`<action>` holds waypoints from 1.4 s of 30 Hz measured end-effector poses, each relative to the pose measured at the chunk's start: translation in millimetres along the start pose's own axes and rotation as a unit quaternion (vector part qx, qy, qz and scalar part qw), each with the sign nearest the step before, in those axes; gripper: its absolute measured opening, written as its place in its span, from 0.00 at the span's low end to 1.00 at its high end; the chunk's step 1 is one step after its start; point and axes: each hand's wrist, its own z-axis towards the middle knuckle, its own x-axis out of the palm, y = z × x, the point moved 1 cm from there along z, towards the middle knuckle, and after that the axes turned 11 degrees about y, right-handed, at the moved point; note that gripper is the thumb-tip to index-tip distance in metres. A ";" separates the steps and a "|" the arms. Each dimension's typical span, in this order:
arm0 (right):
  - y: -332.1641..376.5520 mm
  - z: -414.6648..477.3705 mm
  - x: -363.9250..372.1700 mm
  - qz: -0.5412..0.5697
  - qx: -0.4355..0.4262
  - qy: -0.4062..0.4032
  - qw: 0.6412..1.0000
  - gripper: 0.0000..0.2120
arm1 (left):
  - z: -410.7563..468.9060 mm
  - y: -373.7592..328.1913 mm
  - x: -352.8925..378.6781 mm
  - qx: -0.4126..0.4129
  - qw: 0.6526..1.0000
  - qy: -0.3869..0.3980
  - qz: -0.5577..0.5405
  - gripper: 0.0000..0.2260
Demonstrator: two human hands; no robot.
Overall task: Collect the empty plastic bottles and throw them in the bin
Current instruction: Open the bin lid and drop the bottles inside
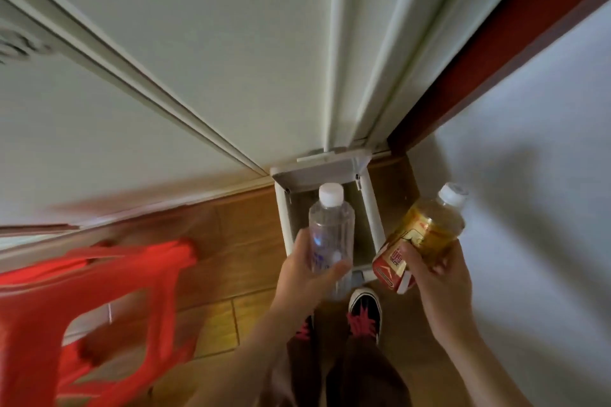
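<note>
My left hand (305, 269) grips a clear plastic bottle (330, 228) with a white cap, held over the open mouth of a narrow white bin (282, 211). The bin's lid (319, 172) stands raised against the wall. My right hand (433, 277) holds a second bottle (429, 225) to the right of the bin; it has a white cap, a yellow tint and a red and gold label. The bin's inside looks dark and its contents are hidden.
A blurred red bag (99, 301) hangs at the lower left over the wooden floor (238, 235). White sliding door panels (205, 53) stand behind the bin, with a dark red frame (489, 53) and a white wall (545, 175) to the right. My shoe (365, 311) is just in front of the bin.
</note>
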 end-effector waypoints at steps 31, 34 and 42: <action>-19.9 29.2 -14.4 0.011 -0.028 0.094 0.995 0.31 | 110.0 32.1 21.7 0.042 0.983 -0.086 0.156 0.28; -7.9 21.8 -7.5 0.013 -0.031 0.101 0.994 0.32 | 75.8 20.4 4.5 0.122 0.969 -0.133 0.169 0.18; 0.5 23.3 25.2 -0.029 -0.060 0.132 0.989 0.25 | 53.6 60.4 -32.1 0.048 0.950 -0.266 0.156 0.19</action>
